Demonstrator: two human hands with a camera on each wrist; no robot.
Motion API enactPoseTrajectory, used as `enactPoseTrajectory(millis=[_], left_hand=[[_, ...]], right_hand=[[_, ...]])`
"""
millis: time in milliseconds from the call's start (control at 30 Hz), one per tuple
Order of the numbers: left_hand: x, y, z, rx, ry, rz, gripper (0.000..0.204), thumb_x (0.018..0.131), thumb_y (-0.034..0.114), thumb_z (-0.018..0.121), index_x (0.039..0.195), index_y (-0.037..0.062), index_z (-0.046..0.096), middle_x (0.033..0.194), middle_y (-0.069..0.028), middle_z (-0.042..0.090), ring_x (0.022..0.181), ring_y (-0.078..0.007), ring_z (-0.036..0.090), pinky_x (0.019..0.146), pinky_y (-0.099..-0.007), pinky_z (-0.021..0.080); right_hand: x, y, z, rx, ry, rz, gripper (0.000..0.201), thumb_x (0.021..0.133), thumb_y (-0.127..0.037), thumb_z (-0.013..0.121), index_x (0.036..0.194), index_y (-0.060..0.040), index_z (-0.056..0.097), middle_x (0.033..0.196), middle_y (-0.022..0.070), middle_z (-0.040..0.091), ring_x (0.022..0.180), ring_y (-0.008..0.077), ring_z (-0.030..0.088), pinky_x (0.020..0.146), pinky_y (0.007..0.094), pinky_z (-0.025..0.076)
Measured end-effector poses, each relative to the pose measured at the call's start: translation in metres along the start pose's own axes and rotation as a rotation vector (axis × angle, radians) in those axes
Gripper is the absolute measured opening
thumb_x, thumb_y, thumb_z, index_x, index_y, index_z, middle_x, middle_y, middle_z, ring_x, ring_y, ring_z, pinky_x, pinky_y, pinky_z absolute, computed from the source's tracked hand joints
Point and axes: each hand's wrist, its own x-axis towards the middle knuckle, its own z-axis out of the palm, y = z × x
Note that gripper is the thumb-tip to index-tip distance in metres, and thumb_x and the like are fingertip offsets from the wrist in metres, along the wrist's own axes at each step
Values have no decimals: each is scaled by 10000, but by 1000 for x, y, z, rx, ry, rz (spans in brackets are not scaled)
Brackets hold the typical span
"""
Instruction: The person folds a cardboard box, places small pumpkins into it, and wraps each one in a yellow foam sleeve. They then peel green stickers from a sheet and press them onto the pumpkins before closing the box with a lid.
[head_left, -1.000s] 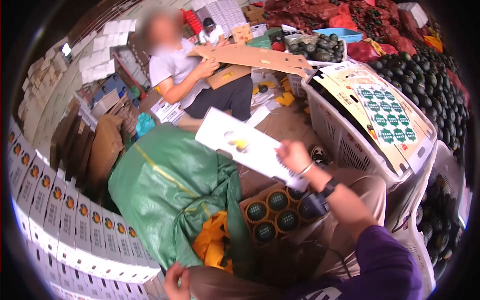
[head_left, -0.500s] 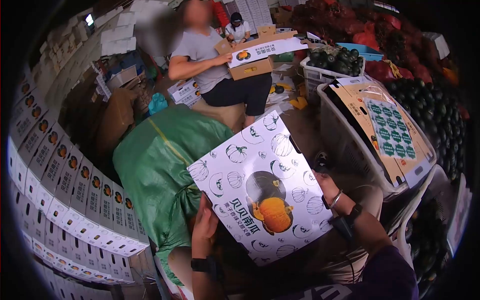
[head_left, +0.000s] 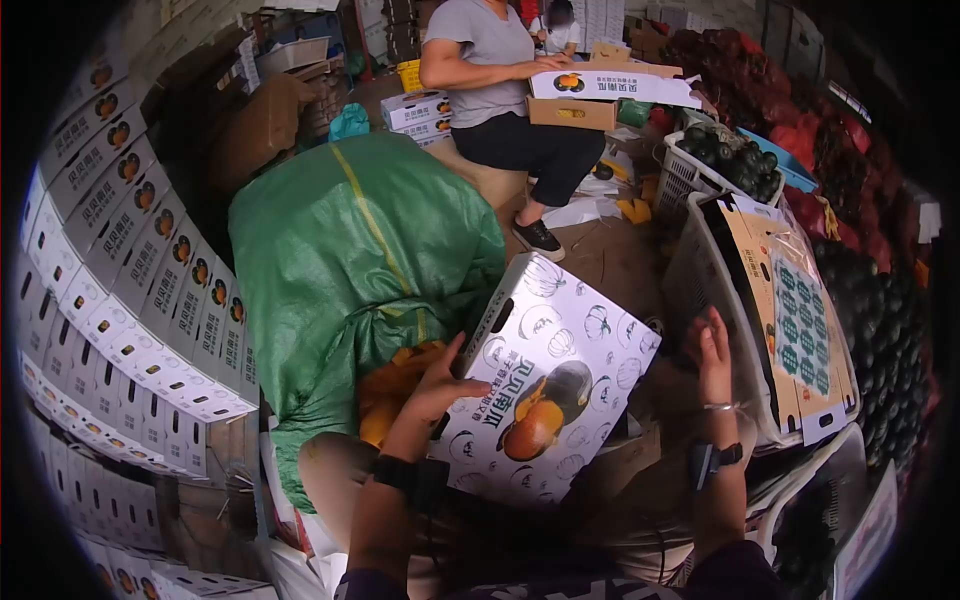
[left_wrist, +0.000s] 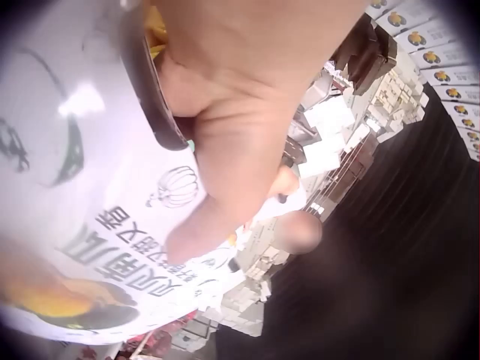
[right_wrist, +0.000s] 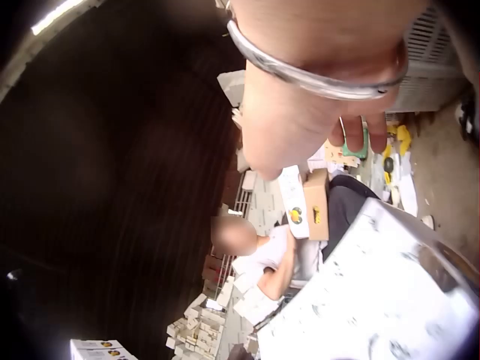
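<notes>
A white carton (head_left: 555, 385) printed with pumpkin drawings, dark lettering and an orange cut pumpkin lies over my lap, its lid down and its contents hidden. My left hand (head_left: 437, 388) holds its left side, thumb over the top panel and fingers along the side wall. In the left wrist view that thumb (left_wrist: 199, 232) lies across the lettering beside a dark slot in the carton. My right hand (head_left: 712, 350) is off the carton's right side, fingers extended, holding nothing. The right wrist view shows a gap between this hand (right_wrist: 300, 120) and the carton (right_wrist: 375, 292).
A big green sack (head_left: 350, 230) stands ahead left, orange-yellow material at its mouth. Stacked cartons (head_left: 150, 270) line the left. At right, a white crate (head_left: 715, 290) carries cardboard and a green sticker sheet (head_left: 800, 320). A seated person (head_left: 490, 80) handles another carton ahead; dark green pumpkins (head_left: 880, 370) are heaped far right.
The lid flap my right hand held has come down over the dark pumpkins in the carton. Both hands then held the carton's sides; now the right has let go and the carton has turned.
</notes>
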Motion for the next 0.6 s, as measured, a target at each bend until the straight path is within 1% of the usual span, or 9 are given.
enactPoseTrajectory(millis=[33,100,167,233,300,400,500,567,600], left_hand=[[4,-1,5,-2,3,8,1033,602,46,791,1441,-4,191,1274,-181,477,1133,-223,497,957,-339,400],[10,-5,16,-413,157,19,982,646,40,764,1439,-11,186,1260,-190,486,1129,-231,513,924,-360,432],[21,-10,20,-614,141,161,630,794,77,657,1343,-11,360,1181,-127,556,1053,-223,572,882,-371,477],[31,-29,31,-837,124,28,474,841,120,628,1273,60,443,1155,-83,578,1054,-221,575,876,-379,489],[27,-31,67,-951,80,-2,474,849,152,634,1281,124,440,1164,-59,571,1074,-211,564,867,-385,496],[23,-60,111,-1048,0,-21,573,838,134,635,1341,168,361,1222,-28,518,1109,-195,536,866,-401,494],[11,-72,146,-963,-56,-109,742,843,130,621,1424,227,170,1301,-29,438,1209,-207,444,916,-460,452],[0,-74,154,-858,-210,-78,691,888,330,583,1436,201,182,1320,-59,431,1250,-240,406,933,-514,427],[6,-93,141,-880,-387,-98,697,886,459,514,1437,175,194,1333,-81,423,1256,-258,401,947,-523,413]], right_hand=[[-7,13,0,-24,31,30,509,941,-260,525,1384,-82,348,1227,99,513,1058,174,510,900,315,413],[-25,54,-1,-11,157,32,474,934,-201,543,1338,-20,374,1138,87,557,1012,143,518,898,269,403],[-53,90,2,27,213,73,499,943,-228,526,1370,-49,340,1233,96,496,1072,157,503,900,291,415],[-93,72,19,277,115,501,666,928,-465,476,1445,-143,206,1359,146,391,1219,287,429,1004,452,343],[-118,57,36,410,-83,599,728,903,-579,422,1458,-186,161,1391,181,361,1247,349,396,1021,513,308],[-93,47,40,772,-148,391,735,921,-599,321,1449,-113,158,1395,196,360,1256,331,395,1044,470,302],[-72,29,21,873,-71,338,496,980,-377,338,1295,-2,415,1269,151,510,1149,270,508,975,398,407],[-63,92,-45,438,36,241,403,966,-272,375,1226,17,479,1187,130,566,1051,256,567,882,374,474],[-59,96,-71,558,25,266,393,975,-240,351,1225,40,467,1146,150,571,983,256,572,865,388,479]])
